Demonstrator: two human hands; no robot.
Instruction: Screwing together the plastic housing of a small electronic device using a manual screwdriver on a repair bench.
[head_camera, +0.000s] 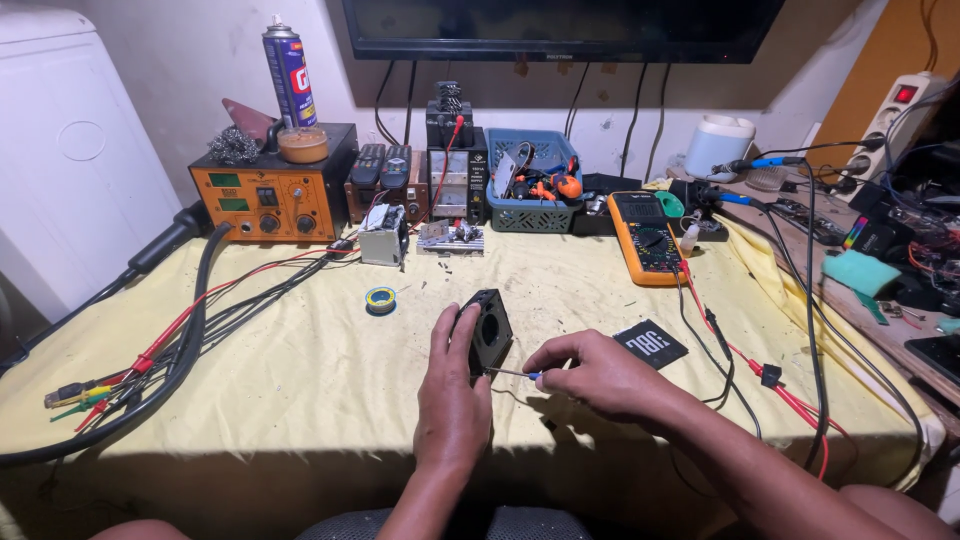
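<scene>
Yellow cloth (330, 370) covers the bench; a black speaker housing (489, 331) is clamped upright by the left hand (452, 395), while a small screwdriver (512, 374), pinched in the right hand (597, 375), lies level, its tip pointing left at the housing's near edge.

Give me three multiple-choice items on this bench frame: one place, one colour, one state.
1. Where does the solder roll lie?
A. on the yellow cloth, left of the black housing
B. in the blue basket
C. on the multimeter

2. What colour is the multimeter case?
A. green
B. orange
C. white

3. What does the left hand do?
A. lies flat on the cloth
B. holds the black housing upright
C. holds a spray can

Key: 1 A, it sits on bare cloth; 2 B, orange rim shows; 3 B, its grip is closed on the housing while the right hand applies a small screwdriver.
</scene>
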